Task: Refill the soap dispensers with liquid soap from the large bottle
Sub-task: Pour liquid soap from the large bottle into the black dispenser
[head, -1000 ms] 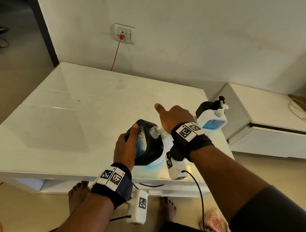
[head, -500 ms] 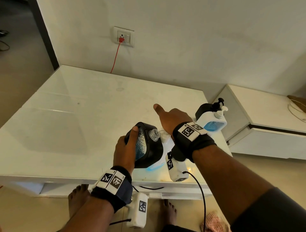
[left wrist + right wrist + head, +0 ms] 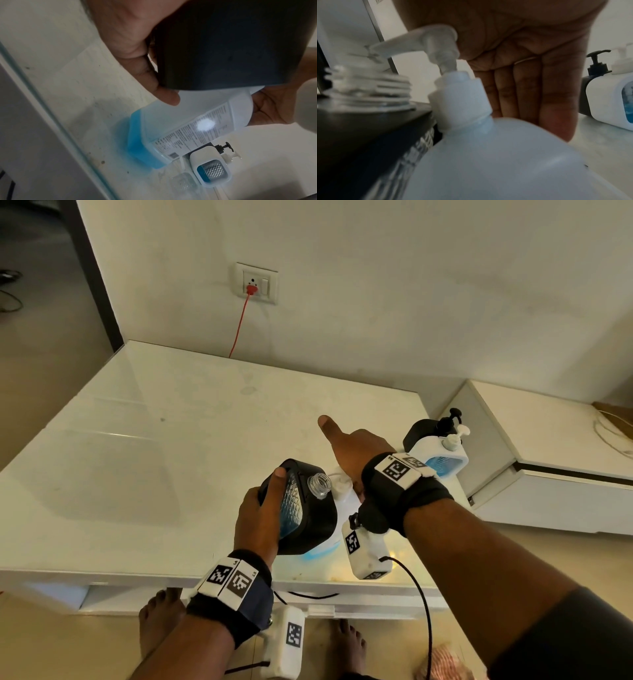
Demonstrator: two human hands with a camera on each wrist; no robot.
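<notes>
**Pumping soap into the uncapped black dispenser**

Head view. The left hand (image 3: 260, 517) wraps the black dispenser (image 3: 301, 508) and tilts it so its open threaded neck (image 3: 319, 485) sits just beside the pump nozzle of the large bottle (image 3: 339, 501). The right hand (image 3: 356, 450) lies on the pump with the thumb extended. Judged step: filling by pump stroke. The next stroke calls for keeping the nozzle over the neck. Beyond the right grip, two further dispensers stand on the surface (image 3: 171, 440): a white dispenser (image 3: 442, 451) with a blue window, and a second black one behind it.

Left wrist view. The fingers (image 3: 164, 93) curl under the black dispenser (image 3: 231, 47). Below the grip, the large bottle (image 3: 188, 121) rests on the surface, with blue soap (image 3: 137, 136) only near its base.

Right wrist view. The palm (image 3: 522, 44) presses the pump head (image 3: 440, 39), fingers straight down behind the bottle. The spout reaches toward the neck (image 3: 371, 86); whether soap flows cannot be told.
</notes>
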